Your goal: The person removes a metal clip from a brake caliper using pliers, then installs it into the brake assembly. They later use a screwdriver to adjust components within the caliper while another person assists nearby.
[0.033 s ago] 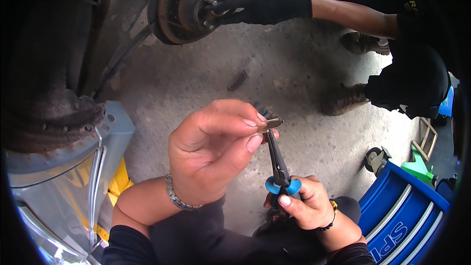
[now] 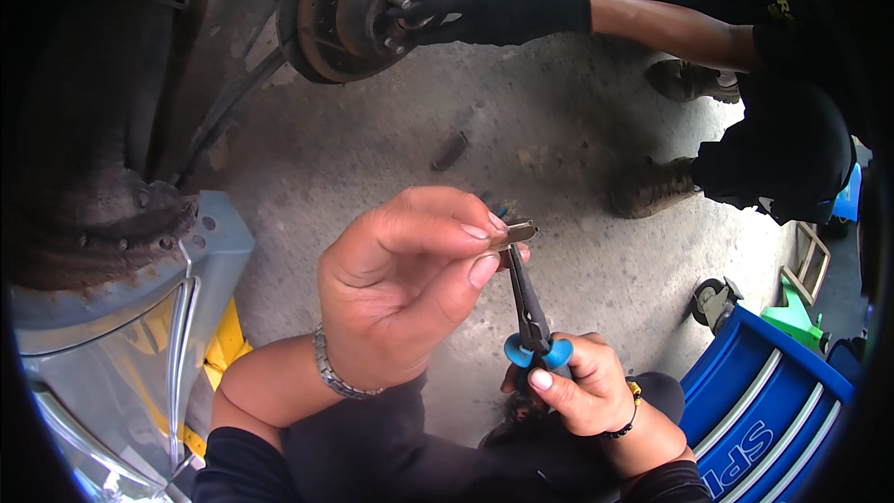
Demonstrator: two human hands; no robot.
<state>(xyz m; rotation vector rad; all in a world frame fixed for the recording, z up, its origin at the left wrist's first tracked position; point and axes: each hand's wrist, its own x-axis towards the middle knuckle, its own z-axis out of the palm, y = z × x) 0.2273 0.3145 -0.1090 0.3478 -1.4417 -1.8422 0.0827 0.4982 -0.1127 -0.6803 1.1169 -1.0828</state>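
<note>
My left hand [image 2: 391,289] pinches a small flat metal piece [image 2: 510,237] between thumb and fingers at the centre. My right hand [image 2: 582,387], lower right, is closed round long-nose pliers [image 2: 527,307] with black jaws and blue-and-black handles. The plier tips meet the underside of the metal piece beside my left fingertips; whether they grip it I cannot tell. Part of the pliers' handles is hidden by my right fingers.
A co-worker's gloved hand [image 2: 503,9] touches a rusty brake disc [image 2: 326,9]; their boot [image 2: 652,188] rests on the concrete floor. A grey vehicle body [image 2: 102,354] fills the left. A blue tool chest [image 2: 759,382] stands lower right. A dark piece [image 2: 450,151] lies mid-floor.
</note>
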